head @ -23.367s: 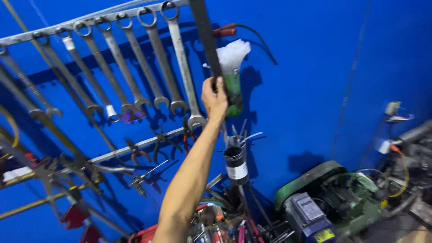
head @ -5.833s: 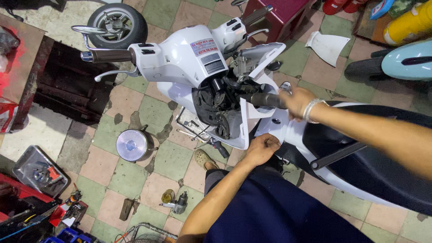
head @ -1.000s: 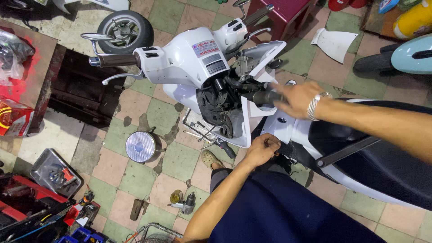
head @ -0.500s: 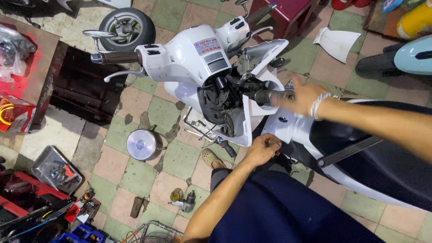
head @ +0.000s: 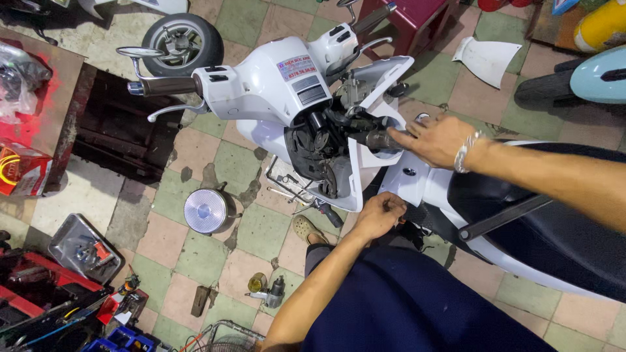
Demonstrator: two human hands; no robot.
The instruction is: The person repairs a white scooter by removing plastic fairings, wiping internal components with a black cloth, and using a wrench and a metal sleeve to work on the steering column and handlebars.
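Observation:
A white scooter [head: 274,81] stands below me with its front cover off, and dark wiring and parts [head: 319,146] show around the steering column. My right hand [head: 433,138], a metal bracelet on its wrist, reaches in from the right. Its fingers are stretched out, the tips resting on a black cylindrical part [head: 377,139]. My left hand [head: 380,213] sits lower, curled shut against the scooter's white lower body beside the black seat [head: 561,228]. Whatever is inside that fist is hidden.
On the tiled floor lie a round headlight [head: 207,210], a metal tray of small parts [head: 83,248], a red toolbox [head: 32,287], small bottles [head: 267,291] and a loose white panel [head: 486,58]. A dark floor pit [head: 124,133] lies left. A light blue scooter [head: 600,75] stands top right.
My right hand's fingers have straightened out onto the black part. My left hand has stayed where it was, and the view has barely shifted.

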